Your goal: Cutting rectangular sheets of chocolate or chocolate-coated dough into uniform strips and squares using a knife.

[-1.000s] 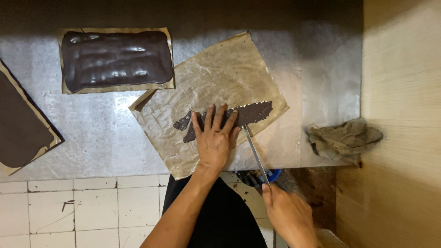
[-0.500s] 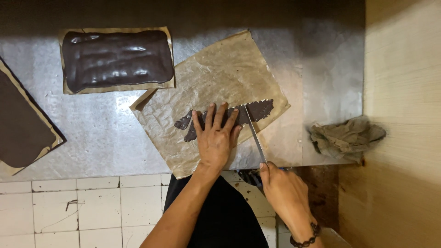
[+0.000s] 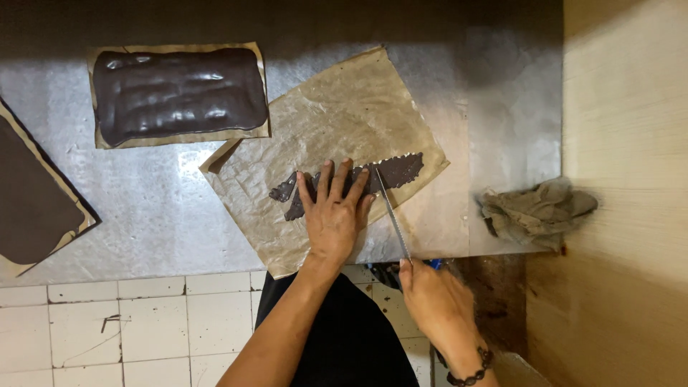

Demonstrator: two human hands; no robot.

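Note:
My left hand (image 3: 334, 211) lies flat, fingers spread, on a dark brown strip of chocolate (image 3: 400, 170) on a crumpled sheet of brown paper (image 3: 337, 118). My right hand (image 3: 434, 304) grips the handle of a long thin knife (image 3: 392, 212). The blade lies across the strip just right of my left fingertips, its tip at the strip's far edge. The part of the strip under my left hand is hidden.
A glossy dark chocolate slab on paper (image 3: 179, 93) lies at the back left of the metal counter (image 3: 150, 201). Another dark slab on paper (image 3: 32, 201) sits at the left edge. A crumpled grey rag (image 3: 536, 211) lies right, beside a pale wooden surface (image 3: 631, 193). White tiles (image 3: 129, 330) front the counter.
My right hand has slid forward toward the counter, pushing the knife blade further across the strip. My left hand has stayed pressed on the strip.

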